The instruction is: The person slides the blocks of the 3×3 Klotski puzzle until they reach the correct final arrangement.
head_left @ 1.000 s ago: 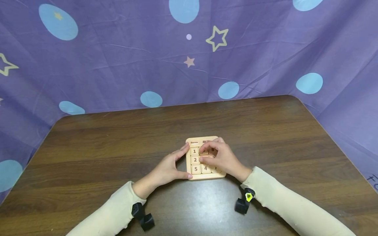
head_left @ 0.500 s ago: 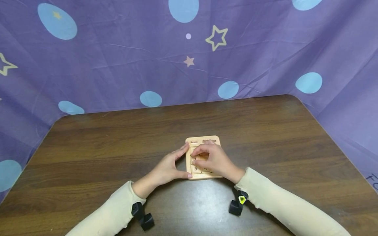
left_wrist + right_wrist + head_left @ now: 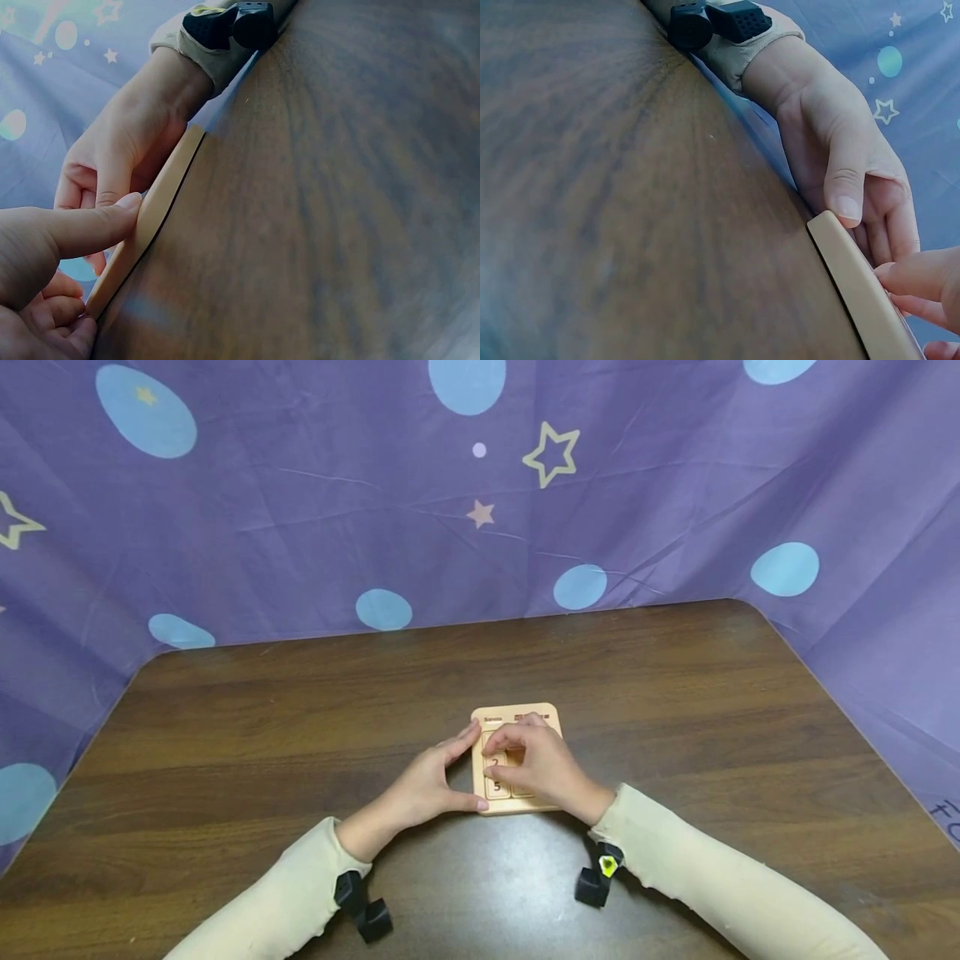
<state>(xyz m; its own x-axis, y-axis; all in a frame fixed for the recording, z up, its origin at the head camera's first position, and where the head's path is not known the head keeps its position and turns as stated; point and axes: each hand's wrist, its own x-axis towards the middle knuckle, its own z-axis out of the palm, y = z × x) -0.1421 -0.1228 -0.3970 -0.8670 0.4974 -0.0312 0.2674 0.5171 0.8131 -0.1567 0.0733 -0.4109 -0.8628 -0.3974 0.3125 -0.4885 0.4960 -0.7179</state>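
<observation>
A pale wooden number slide puzzle (image 3: 517, 808) lies flat on the table, its square tiles marked with digits. My left hand (image 3: 427, 787) holds its left side, fingers at the top corner and thumb at the bottom one. That thumb presses the edge of the board (image 3: 152, 208) in the left wrist view. Over the tiles is my right hand (image 3: 542, 767), forefinger and thumb bent either side of the 2 tile (image 3: 495, 762) in the left column. Below it the 5 tile (image 3: 497, 787) shows. The palm hides most of the middle and right columns.
The brown wood-grain table (image 3: 300, 710) spreads round the puzzle on all sides. Behind it hangs a purple curtain (image 3: 315, 510) with stars and blue spots. Black wrist cameras (image 3: 592, 887) are strapped at both cream sleeves.
My right hand has shifted left across the puzzle, from the middle column to the left one, then settled. The left hand has kept its hold on the puzzle's edge.
</observation>
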